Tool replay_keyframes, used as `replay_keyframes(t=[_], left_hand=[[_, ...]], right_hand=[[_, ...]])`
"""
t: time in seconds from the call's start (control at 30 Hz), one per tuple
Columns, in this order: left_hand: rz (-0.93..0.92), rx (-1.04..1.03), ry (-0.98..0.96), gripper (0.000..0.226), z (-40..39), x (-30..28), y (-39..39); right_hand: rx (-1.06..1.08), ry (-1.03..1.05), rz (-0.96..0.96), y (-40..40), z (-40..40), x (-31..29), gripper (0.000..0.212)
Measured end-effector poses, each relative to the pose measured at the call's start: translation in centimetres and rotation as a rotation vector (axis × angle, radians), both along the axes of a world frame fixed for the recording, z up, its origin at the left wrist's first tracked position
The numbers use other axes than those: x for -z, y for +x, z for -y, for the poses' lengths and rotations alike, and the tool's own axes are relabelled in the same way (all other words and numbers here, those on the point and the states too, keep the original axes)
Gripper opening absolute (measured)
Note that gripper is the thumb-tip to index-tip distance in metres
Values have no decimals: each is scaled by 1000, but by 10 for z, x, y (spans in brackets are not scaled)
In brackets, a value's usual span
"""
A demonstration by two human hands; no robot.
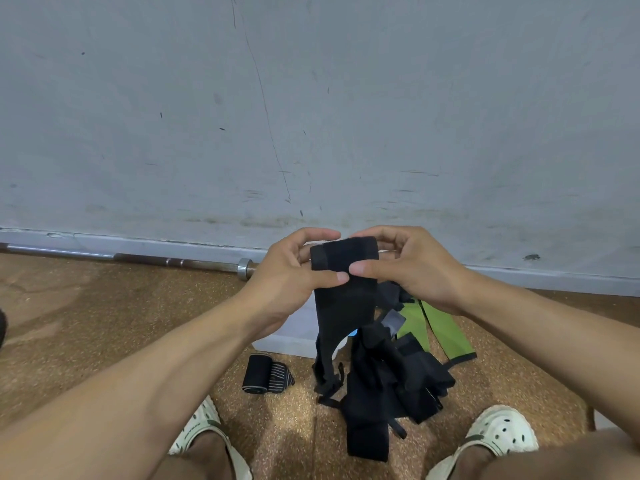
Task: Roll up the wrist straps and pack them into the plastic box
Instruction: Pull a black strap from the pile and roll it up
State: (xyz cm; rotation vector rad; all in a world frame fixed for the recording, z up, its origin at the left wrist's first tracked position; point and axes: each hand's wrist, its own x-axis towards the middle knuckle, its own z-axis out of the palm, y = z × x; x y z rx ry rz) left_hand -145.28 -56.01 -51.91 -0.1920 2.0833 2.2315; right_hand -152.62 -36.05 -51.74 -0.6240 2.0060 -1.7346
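Two green straps (438, 329) beside black heap (388, 386).

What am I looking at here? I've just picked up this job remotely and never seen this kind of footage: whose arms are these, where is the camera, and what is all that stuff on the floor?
There is no machine: a person works with bare hands, and the single picture comes from a camera on their head, looking forward and down. The left hand and right hand together hold the top of a black wrist strap, thumbs pressed on its front; the top looks partly rolled and the rest hangs down. On the brown floor lie a rolled striped strap, a heap of loose black straps and a green strap. A pale box sits behind the held strap, mostly hidden. A barbell lies along the grey wall. The white clogs at the bottom are the person's own.
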Motion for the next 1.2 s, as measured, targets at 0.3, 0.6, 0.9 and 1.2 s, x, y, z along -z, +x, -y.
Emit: replay_keyframes(t=[0.3,0.6,0.9,1.2], left_hand=[[51,120,73,34,-1,0,2],[53,5,121,36,-5,-1,-3],[182,69,277,62,-7,-4,-2],[138,75,173,36,-4,-7,-1]], right_hand=[[111,-86,-56,0,3,-3,38],[139,-33,-232,2,3,-5,31],[170,-144,-336,9,5,-2,31],[112,-31,-286,3,4,-6,34]])
